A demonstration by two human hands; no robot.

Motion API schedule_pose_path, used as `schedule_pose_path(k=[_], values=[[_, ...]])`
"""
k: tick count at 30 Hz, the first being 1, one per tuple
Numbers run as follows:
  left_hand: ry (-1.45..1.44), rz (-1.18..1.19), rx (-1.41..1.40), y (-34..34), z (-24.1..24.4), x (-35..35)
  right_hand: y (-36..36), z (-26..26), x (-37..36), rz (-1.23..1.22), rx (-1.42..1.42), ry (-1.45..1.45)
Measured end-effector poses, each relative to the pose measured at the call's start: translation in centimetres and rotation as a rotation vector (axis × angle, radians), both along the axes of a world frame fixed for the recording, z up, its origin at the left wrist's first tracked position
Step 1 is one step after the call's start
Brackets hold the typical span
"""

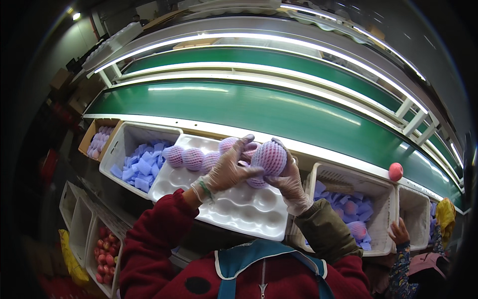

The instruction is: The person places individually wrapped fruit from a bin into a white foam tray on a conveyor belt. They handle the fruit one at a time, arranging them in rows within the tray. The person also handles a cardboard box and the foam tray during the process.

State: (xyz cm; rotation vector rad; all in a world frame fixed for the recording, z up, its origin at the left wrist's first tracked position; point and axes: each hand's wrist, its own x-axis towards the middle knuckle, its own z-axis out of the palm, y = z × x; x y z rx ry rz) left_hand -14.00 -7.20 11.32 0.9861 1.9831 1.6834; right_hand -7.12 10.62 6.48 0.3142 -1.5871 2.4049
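Both my hands wear thin see-through gloves above a white moulded foam tray. My right hand grips an apple in a purple-pink foam net by its far and right sides. The fingers of my left hand are spread at its left, the thumb reaching towards the netted fruit; whether it bears on the net is hard to tell. Several netted fruits lie in the tray's upper left, and more are partly hidden behind my hands. Bare hollows show in the near part of the tray.
Crates of blue-purple foam nets stand left and right. A bare apple rests on the edge of the green conveyor belt. Apples fill a crate lower left. A co-worker's hand touches a crate at right.
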Motion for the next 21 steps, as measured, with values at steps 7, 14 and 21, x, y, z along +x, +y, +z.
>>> schedule_pose_path(k=[7,14,21], values=[[-0.317,-0.106,0.051,-4.0,-1.5,-3.1,-4.5,-1.5,-3.1,-0.218,0.560,0.375],[0.543,0.078,-0.169,-8.2,-1.0,-9.9,-3.8,-0.2,-3.3,-0.197,0.706,0.232],[0.554,-0.018,-0.684,-9.6,-2.3,-17.7,3.6,-3.3,0.1,-0.684,0.580,0.057]])
